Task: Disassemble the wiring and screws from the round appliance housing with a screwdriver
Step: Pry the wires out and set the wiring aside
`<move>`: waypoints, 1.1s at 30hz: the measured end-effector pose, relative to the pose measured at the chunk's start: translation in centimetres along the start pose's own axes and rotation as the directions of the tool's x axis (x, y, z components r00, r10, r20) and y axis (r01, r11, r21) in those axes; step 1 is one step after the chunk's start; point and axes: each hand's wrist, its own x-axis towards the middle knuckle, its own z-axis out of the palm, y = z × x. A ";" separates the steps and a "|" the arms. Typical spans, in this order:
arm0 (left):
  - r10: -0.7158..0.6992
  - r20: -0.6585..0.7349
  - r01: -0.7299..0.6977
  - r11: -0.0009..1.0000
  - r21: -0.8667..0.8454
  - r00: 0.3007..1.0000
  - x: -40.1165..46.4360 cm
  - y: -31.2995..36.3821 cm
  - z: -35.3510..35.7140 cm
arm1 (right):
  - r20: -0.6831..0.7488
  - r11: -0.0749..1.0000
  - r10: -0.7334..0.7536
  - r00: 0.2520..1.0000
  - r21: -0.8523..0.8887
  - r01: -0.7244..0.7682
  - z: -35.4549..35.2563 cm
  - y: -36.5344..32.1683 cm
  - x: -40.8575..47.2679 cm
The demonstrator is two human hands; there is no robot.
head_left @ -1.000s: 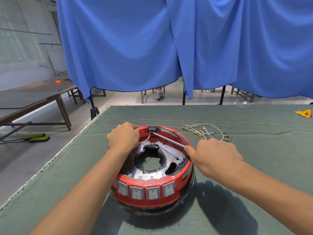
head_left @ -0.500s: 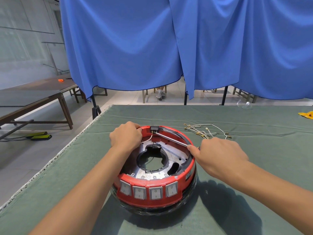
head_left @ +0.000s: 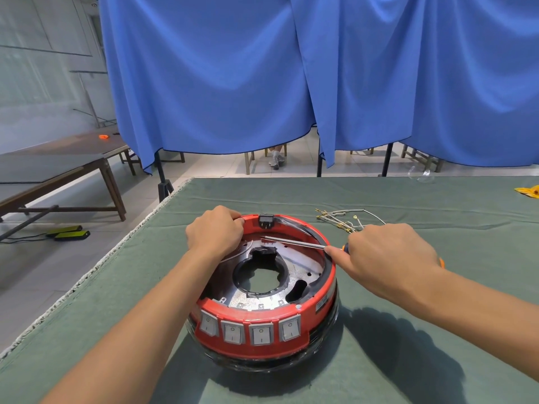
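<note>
Red plastic housing [head_left: 264,301] sits mid-table [head_left: 408,330], seemingly rigid and bulky; its rim looks best for steadying. Left hand [head_left: 215,233] grips its far rim; right hand [head_left: 385,255] clasps the thin, stiff screwdriver [head_left: 294,242] reaching inside. Loose wires [head_left: 344,218] lie behind it.

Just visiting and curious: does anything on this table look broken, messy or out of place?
Mostly no. A loose tangle of wires lies on the green cloth behind the red housing, apparently already pulled out. The housing's inside looks stripped, fitting a teardown.
</note>
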 end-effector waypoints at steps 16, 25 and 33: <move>0.150 0.109 -0.164 0.977 0.133 0.983 -1.9 1.2 -1.2 | 0.102 0.880 0.251 0.963 0.391 -0.270 2.0 -0.3 0.6; 0.225 0.197 -0.285 0.886 0.367 0.954 -3.6 1.2 -0.7 | 0.112 0.808 0.289 0.951 0.505 -0.305 1.8 -2.0 1.8; 0.250 0.265 -0.360 0.749 0.556 0.931 -4.7 1.4 -0.2 | 0.083 0.784 0.300 0.950 0.547 -0.295 2.3 -2.4 1.6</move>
